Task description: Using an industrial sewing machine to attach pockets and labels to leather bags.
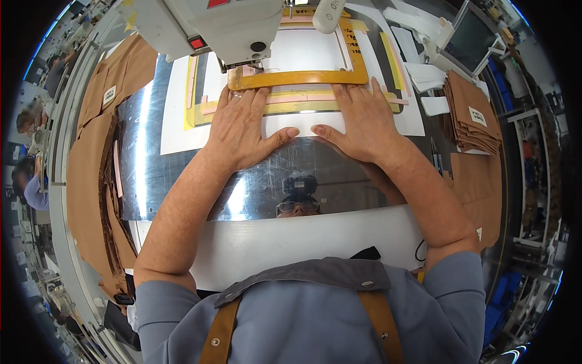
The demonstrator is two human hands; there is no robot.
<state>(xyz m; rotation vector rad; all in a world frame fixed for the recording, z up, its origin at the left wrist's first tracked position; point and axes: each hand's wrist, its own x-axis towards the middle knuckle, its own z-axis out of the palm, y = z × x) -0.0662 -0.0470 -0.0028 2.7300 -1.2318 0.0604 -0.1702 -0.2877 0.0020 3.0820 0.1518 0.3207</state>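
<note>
My left hand lies with fingers stretched forward and thumb out, fingertips at the lower edge of an orange-yellow rectangular frame. My right hand lies likewise at that edge's right part, its thumb pointing toward the left one. Both rest on a white sheet with yellow and pink strips around its middle. The sewing machine head hangs over the frame's left part, its foot just above the frame's left corner. The sheet lies on a shiny metal plate.
Brown fabric pieces lie at the left, a brown stack at the right, beside scissors and white pieces. A monitor stands back right, a metal rack beyond. Other people sit at far left.
</note>
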